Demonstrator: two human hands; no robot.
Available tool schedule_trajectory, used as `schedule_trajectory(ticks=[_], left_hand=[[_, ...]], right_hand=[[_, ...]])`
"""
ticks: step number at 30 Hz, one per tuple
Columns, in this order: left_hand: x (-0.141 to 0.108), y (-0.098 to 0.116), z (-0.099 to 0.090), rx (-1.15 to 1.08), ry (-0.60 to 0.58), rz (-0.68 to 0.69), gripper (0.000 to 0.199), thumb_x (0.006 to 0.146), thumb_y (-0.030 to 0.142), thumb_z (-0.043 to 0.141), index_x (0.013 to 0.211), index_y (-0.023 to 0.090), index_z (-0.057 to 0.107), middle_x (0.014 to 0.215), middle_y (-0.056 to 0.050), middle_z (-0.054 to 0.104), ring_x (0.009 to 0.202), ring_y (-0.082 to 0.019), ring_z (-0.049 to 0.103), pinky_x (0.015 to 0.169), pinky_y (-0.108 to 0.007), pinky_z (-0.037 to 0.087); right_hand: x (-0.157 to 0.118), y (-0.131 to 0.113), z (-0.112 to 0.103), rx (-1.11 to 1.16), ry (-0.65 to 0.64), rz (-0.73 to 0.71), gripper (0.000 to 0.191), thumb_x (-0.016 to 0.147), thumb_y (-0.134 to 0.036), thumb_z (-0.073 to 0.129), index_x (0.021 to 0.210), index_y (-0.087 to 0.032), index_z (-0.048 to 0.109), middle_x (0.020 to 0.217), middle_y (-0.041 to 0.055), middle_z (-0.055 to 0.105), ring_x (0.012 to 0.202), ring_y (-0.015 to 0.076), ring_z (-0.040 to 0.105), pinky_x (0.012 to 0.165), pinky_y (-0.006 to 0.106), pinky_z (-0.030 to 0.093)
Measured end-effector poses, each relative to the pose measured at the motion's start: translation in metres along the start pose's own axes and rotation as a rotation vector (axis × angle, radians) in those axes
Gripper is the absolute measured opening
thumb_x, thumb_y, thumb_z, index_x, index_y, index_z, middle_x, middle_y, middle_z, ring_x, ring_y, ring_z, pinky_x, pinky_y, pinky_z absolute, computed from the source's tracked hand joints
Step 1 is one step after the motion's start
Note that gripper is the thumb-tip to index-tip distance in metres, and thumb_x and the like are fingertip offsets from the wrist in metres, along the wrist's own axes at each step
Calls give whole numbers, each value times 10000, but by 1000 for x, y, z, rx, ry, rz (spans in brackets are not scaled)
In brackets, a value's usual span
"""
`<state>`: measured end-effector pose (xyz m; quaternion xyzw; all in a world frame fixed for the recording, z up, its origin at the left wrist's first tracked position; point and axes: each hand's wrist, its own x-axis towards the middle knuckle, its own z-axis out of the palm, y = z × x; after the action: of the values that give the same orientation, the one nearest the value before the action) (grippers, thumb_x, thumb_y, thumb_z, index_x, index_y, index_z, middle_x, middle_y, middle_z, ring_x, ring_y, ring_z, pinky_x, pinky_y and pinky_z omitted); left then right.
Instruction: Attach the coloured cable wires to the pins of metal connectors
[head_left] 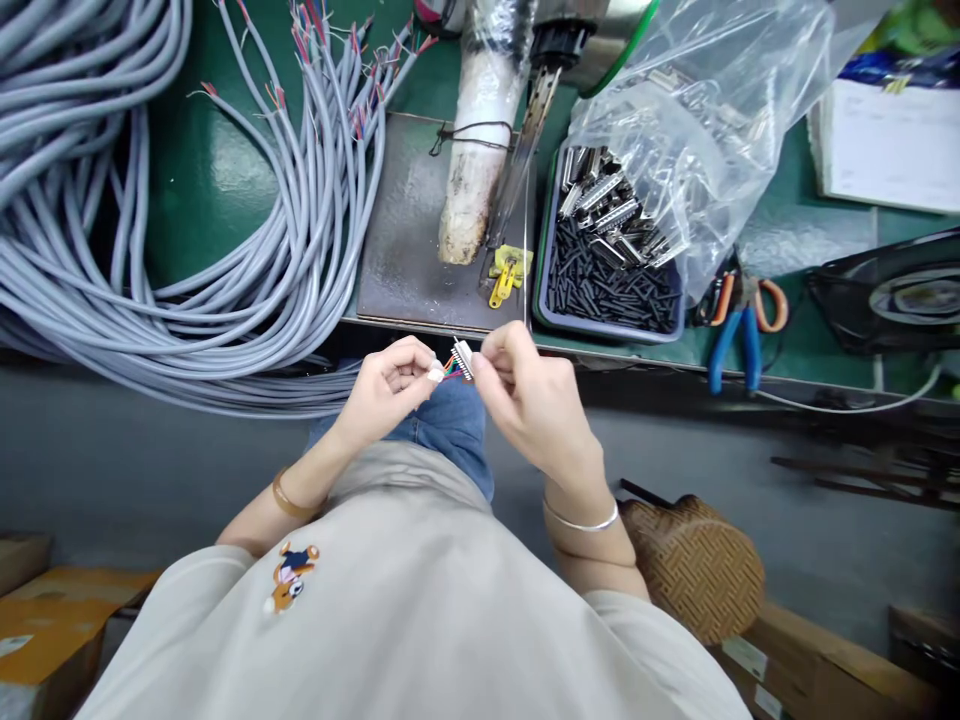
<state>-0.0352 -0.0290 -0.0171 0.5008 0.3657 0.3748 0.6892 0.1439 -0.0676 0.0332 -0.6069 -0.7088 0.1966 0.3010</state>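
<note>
Flanking one connector (463, 360): two hands (391, 388) (538, 405)

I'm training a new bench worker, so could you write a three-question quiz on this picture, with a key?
1. Which hand holds the small pale multi-pin connector: (a) left or (b) right?
2. True or false: the blue-handled metal pliers lie inside the rectangular purple-grey plastic tray.
3. Fill in: the bundled round cables at picture left are ____ in colour.

Key: 1. b, the right hand; 2. false, they lie to the tray's right; 3. grey.
</note>
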Motion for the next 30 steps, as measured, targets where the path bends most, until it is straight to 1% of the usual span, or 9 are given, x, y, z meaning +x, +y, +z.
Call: schedule_trajectory(ticks=[5,10,14,19,22,25,26,27,30], left_hand=[[1,3,1,78,137,15,271,771,348,828,841,149,658,789,1,638,662,-72,613,631,-173,534],[10,13,-11,-79,-279,-205,369,843,481,761,829,114,728,621,-36,678,469,-78,560,471,-190,456],[11,15,-5,-218,-95,-90,247,766,332,854,900,143,767,688,-21,728,445,-34,503,420,-149,381],[5,13,9,-124,98,113,155,738,247,868,829,154,785,827,-55,789,627,-77,668,605,-169,552],[2,20,9,-38,89,203,106,779,229,835,863,173,802,846,-55,789,726,-106,712,697,-195,577],[2,38,5,96,-99,287,46,832,186,784,870,187,808,830,-63,785,737,-125,708,666,-212,545],[1,45,5,177,-213,307,57,853,178,758,877,185,809,822,-71,783,730,-135,703,651,-226,531],[1,54,6,273,-345,327,88,877,175,725,901,185,810,824,-78,780,722,-143,697,638,-239,515],[-2,72,15,559,-630,418,186,898,114,613,878,194,780,762,-37,721,618,-107,611,562,-233,422]], right_hand=[[2,5,-3,-4,40,-116,89,991,-234,558,910,-227,521,658,-72,627,502,70,564,516,209,385],[-1,8,-4,-141,260,-387,109,963,-196,605,891,-235,532,644,-71,614,497,73,526,520,217,390],[-3,13,6,-76,342,-282,121,951,-185,618,887,-236,529,664,-67,645,494,71,538,533,210,419],[-7,21,9,328,92,64,145,993,-301,577,887,-235,504,669,-71,675,502,84,645,488,191,480],[-7,25,-3,238,403,-30,167,990,-341,583,863,-237,552,675,-56,650,470,92,622,431,215,452],[-1,31,-25,58,997,-195,224,966,-418,618,828,-247,578,628,-58,523,406,70,473,394,251,323],[1,34,-34,7,1053,-177,233,961,-435,625,834,-243,591,649,-48,523,417,67,454,406,261,304],[4,39,-42,-57,1020,-121,241,965,-438,617,836,-235,607,668,-35,542,438,71,451,428,272,299],[14,60,-63,-316,598,50,277,975,-388,593,762,-219,649,614,-10,596,503,117,502,531,307,363]])
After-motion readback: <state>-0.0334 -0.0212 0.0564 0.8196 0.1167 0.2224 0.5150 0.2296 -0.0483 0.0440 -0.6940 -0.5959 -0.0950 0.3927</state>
